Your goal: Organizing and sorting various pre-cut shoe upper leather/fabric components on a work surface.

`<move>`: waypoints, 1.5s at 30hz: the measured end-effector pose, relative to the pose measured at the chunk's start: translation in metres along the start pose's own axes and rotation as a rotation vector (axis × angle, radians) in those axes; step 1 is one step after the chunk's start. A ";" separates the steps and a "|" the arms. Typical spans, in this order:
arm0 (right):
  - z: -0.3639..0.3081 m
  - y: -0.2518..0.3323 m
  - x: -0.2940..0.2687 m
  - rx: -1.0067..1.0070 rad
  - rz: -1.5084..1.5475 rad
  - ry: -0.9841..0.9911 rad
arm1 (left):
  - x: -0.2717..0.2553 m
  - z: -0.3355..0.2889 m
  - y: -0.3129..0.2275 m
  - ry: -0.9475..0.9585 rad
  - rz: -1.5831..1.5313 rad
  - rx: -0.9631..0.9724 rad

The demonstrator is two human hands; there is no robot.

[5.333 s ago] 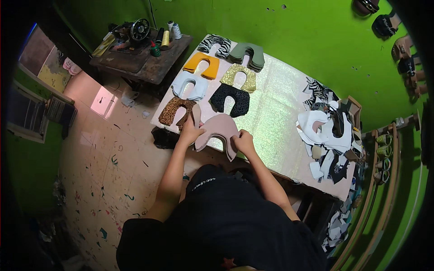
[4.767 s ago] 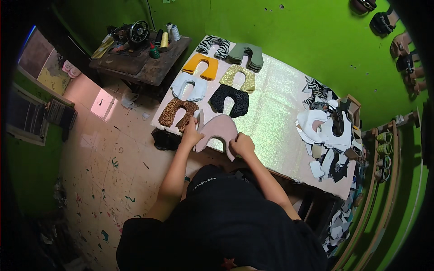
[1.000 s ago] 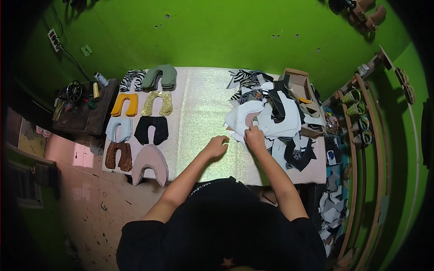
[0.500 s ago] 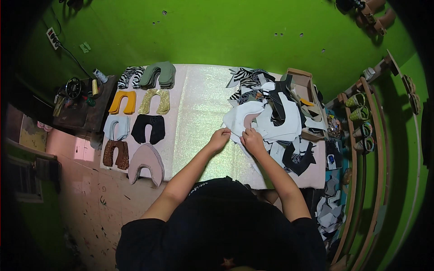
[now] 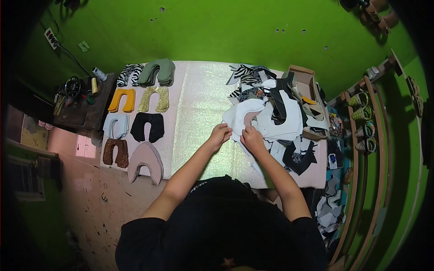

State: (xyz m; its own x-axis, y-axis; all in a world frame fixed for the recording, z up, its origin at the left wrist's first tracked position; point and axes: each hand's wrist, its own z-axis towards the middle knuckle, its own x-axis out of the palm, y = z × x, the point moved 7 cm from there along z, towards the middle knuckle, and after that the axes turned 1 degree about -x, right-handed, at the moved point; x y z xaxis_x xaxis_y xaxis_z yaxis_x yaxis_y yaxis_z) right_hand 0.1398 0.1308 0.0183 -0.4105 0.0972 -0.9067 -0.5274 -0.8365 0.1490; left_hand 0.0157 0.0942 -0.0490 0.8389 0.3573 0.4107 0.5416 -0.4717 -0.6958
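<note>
My left hand (image 5: pixel 220 134) pinches the left edge of a white curved cut piece (image 5: pixel 236 114) with bent fingers. Close by on the right, my right hand (image 5: pixel 252 137) has its fingers curled on the lower edge of the same piece. A dusty-pink patch (image 5: pixel 249 118) shows inside its curve, just above my right fingers. Beneath and to the right lies a stack of white U-shaped pieces (image 5: pixel 289 115). The fingertips are too small to make out fully.
Several stacks of U-shaped pieces stand at the table's left, among them green (image 5: pixel 158 72), black (image 5: pixel 148 126) and pink (image 5: pixel 144 162) ones. A cardboard box (image 5: pixel 304 77) holds scraps at the right. Black cutouts (image 5: pixel 300 158) lie before it. Sandals (image 5: pixel 359 113) hang on a wooden rack.
My left hand has shifted slightly up, its fingers a little more raised at the white piece's edge. My right hand stays almost in place. The whole view has moved slightly.
</note>
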 end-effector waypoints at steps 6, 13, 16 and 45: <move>-0.004 -0.001 0.010 0.019 -0.052 -0.036 | 0.000 0.000 0.000 -0.018 -0.049 0.027; -0.001 -0.021 0.010 0.316 0.051 -0.082 | -0.001 0.006 0.011 -0.063 -0.060 0.033; 0.006 -0.029 0.009 0.472 0.084 -0.041 | 0.003 0.007 0.009 -0.011 -0.022 0.045; -0.002 -0.093 -0.091 0.838 0.910 -0.790 | 0.028 0.020 -0.025 -0.009 -0.345 0.058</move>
State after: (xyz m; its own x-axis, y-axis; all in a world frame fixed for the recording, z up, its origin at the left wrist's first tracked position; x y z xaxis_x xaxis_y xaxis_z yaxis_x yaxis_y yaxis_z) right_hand 0.2278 0.1988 0.0857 -0.9766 0.2133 0.0289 -0.0248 -0.2450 0.9692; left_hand 0.0241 0.1319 -0.0318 0.6064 0.4950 0.6223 0.7888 -0.2751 -0.5497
